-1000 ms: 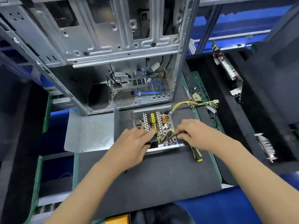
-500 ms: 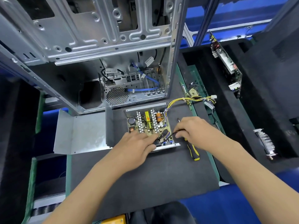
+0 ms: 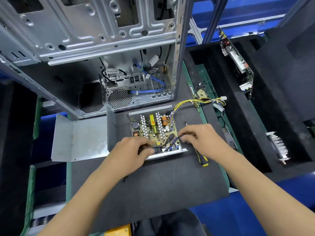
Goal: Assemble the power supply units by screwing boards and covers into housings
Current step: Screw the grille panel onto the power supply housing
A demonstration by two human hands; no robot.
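A green board (image 3: 154, 129) full of small parts sits in an open metal box (image 3: 167, 152) on the dark tabletop (image 3: 153, 184). The left hand (image 3: 131, 153) holds a small black part at the box's near edge. The right hand (image 3: 200, 136) pinches a thin black wire (image 3: 173, 142) over the board. A yellow and black screwdriver (image 3: 202, 158) lies partly under the right hand. Yellow wires (image 3: 190, 101) run out from the box. A big metal computer case (image 3: 102, 48) stands behind.

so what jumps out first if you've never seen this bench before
The open PSU, its board bare, sits mid-mat with both hands on its near edge: the left hand on a black part, the right hand pinching a black wire. Behind looms a bare metal PC case; a yellow-handled screwdriver lies right of the PSU.
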